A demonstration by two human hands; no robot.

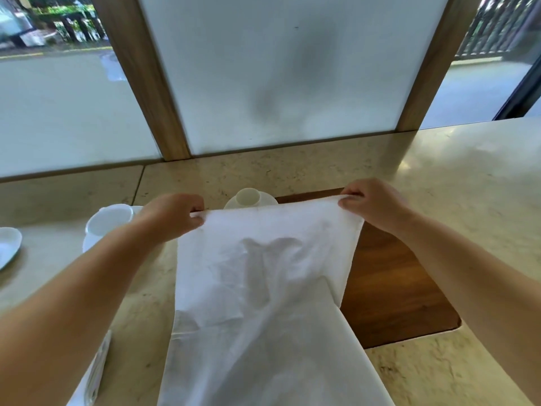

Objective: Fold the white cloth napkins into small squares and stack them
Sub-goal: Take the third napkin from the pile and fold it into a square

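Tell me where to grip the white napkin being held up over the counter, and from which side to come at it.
Grip the white napkin at the two far corners of its top edge, as the left hand and right hand do now, each coming in from its own outer side. That edge is stretched taut between the pinches and the rest hangs toward the person, so the corners likely give the best control for folding.

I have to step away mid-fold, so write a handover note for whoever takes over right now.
Left hand and right hand each pinch a far corner of one white napkin, stretched between them above the stone table.
The napkin hangs toward the person, partly over the wooden inset.
Done: no folded squares visible.
Left: fold it small, start the stack.
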